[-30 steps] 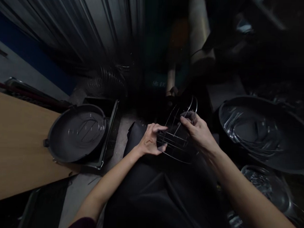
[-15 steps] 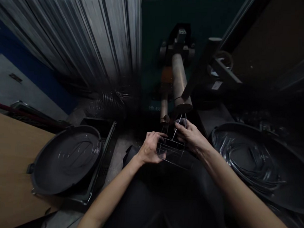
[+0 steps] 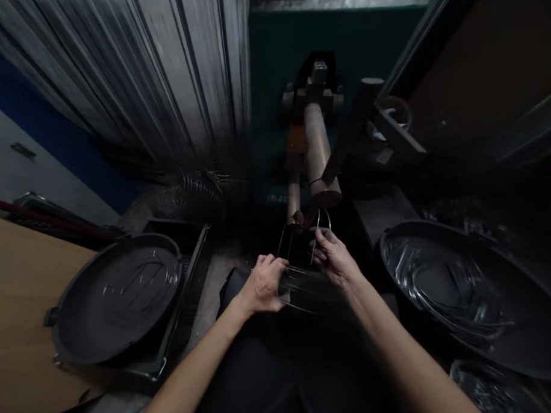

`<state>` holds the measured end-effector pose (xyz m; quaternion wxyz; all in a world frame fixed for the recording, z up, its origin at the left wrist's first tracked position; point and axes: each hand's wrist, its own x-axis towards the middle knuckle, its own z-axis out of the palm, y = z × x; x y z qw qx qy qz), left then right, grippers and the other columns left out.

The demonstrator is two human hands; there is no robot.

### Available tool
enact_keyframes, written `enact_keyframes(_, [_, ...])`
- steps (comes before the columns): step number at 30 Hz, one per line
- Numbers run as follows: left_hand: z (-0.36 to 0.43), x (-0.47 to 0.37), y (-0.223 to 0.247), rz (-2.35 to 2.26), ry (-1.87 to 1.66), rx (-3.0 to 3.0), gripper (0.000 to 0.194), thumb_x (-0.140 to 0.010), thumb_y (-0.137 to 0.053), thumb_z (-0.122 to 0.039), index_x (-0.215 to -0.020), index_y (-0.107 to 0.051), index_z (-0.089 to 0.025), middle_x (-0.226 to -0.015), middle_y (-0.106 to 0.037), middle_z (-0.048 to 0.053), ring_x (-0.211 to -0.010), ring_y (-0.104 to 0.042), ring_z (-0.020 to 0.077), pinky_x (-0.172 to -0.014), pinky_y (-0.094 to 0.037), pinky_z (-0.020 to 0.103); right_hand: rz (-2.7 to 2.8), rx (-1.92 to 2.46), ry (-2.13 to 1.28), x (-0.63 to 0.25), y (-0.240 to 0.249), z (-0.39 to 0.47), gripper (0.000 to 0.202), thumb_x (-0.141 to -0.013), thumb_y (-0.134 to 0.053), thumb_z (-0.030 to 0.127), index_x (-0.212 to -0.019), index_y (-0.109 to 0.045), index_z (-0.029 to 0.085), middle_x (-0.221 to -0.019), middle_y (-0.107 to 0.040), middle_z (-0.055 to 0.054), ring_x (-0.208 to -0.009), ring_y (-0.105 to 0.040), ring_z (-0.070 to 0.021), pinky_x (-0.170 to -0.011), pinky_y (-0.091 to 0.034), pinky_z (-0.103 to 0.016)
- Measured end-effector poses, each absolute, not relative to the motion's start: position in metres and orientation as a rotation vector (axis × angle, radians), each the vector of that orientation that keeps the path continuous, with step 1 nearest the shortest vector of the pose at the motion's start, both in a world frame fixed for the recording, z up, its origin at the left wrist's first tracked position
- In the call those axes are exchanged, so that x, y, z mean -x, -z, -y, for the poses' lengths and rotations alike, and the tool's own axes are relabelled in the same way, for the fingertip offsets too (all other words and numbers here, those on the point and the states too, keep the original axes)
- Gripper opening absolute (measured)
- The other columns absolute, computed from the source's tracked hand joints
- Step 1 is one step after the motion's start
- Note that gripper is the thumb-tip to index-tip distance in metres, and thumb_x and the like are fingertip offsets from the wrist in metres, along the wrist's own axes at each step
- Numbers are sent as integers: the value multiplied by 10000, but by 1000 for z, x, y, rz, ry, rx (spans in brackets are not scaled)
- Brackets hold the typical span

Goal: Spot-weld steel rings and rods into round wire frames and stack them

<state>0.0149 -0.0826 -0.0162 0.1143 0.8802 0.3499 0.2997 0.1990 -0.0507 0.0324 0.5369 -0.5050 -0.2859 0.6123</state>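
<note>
My left hand [image 3: 264, 284] is closed on one side of a thin metal wire frame [image 3: 303, 271], blurred by motion, in front of my lap. Two thin wires rise from near that hand toward the lower arm [image 3: 294, 195] of a welder-like machine. My right hand [image 3: 331, 256] pinches a U-shaped bent wire [image 3: 319, 219], its curved end up, just below the round end of the machine's thick upper cylinder [image 3: 320, 148]. Whether the bent wire touches the frame or the machine, I cannot tell.
At left, a dark round pan [image 3: 113, 303] holding a few bent wires rests on a crate [image 3: 186, 288]. On the right, a larger dark pan [image 3: 528, 324] holds a heap of bent wires. Behind stands the machine's green body [image 3: 271, 68], beside corrugated metal sheeting [image 3: 172, 64].
Both hands have come slightly down toward me, the left bringing the wire frame lower. The bent wire now stands more upright in my right hand. The whole view has shifted a little.
</note>
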Motion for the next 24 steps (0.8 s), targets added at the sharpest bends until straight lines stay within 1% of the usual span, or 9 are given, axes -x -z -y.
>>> enact_keyframes(5, [150, -14, 53, -1006, -452, -2621, 286, -698, -588, -271, -941, -520, -137, -1013, -597, 143, -879, -515, 279, -764, -396, 432, 618, 1263, -1561, -199, 18, 108, 455, -602, -767, 516, -804, -517, 193, -569, -495, 59, -379, -227, -17, -377, -152, -168])
enact_keyframes(7, [167, -9, 56, -945, -345, -2514, 333, -703, -629, -338, -950, -528, -140, -1061, -596, 150, -938, -516, 298, -819, -393, 468, 614, 1274, -1544, -202, 31, 129, 412, -646, -751, 490, -791, -503, 195, -575, -480, 63, -390, -235, -22, -390, -163, -175])
enact_keyframes(10, [160, -4, 41, -870, -450, -2112, 470, -680, -680, -469, -1006, -530, -165, -1152, -588, 135, -1068, -506, 297, -940, -354, 485, 678, 1301, -1502, -204, 36, 147, 365, -707, -711, 477, -779, -482, 203, -571, -435, 74, -407, -257, -37, -401, -186, -184])
enact_keyframes(12, [136, -14, 24, -911, -642, -1714, 427, -774, -598, -477, -1073, -527, -180, -1151, -603, 106, -1090, -529, 244, -956, -372, 413, 796, 1355, -1478, -203, 33, 151, 351, -732, -680, 493, -773, -485, 204, -582, -434, 63, -440, -319, -60, -411, -236, -190])
enact_keyframes(14, [105, -35, 9, -977, -797, -1334, 388, -846, -527, -436, -1135, -524, -177, -1071, -640, 86, -1017, -578, 191, -889, -418, 328, 946, 1413, -1417, -201, 29, 152, 355, -742, -656, 515, -751, -494, 200, -625, -476, 32, -523, -421, -96, -462, -332, -210])
enact_keyframes(16, [76, -58, -2, -961, -821, -1052, 408, -813, -599, -356, -1146, -521, -132, -823, -662, 50, -759, -612, 136, -734, -451, 266, 1068, 1451, -1344, -200, 27, 153, 364, -742, -639, 538, -742, -506, 199, -673, -516, 6, -615, -488, -131, -545, -406, -239])
enact_keyframes(19, [49, -73, -8, -955, -891, -868, 299, -789, -634, -293, -1000, -588, -86, -499, -466, -65, -430, -411, 44, -479, -330, 183, 1098, 1522, -1261, -201, 30, 153, 404, -781, -535, 606, -797, -529, 202, -666, -532, 3, -585, -482, -138, -531, -408, -247])
enact_keyframes(21, [45, -69, -7, -998, -978, -871, 264, -787, -642, -314, -930, -608, -94, -470, -395, -83, -399, -347, 27, -430, -261, 171, 1085, 1570, -1211, -202, 34, 154, 442, -809, -457, 635, -815, -535, 200, -636, -521, 8, -524, -442, -127, -477, -371, -238])
enact_keyframes(24, [47, -64, 3, -1075, -880, -928, 330, -794, -617, -422, -888, -598, -105, -559, -527, -29, -448, -455, 52, -446, -307, 180, 1126, 1577, -1193, -200, 38, 153, 430, -818, -461, 618, -770, -523, 196, -616, -502, 13, -513, -425, -119, -466, -349, -230])
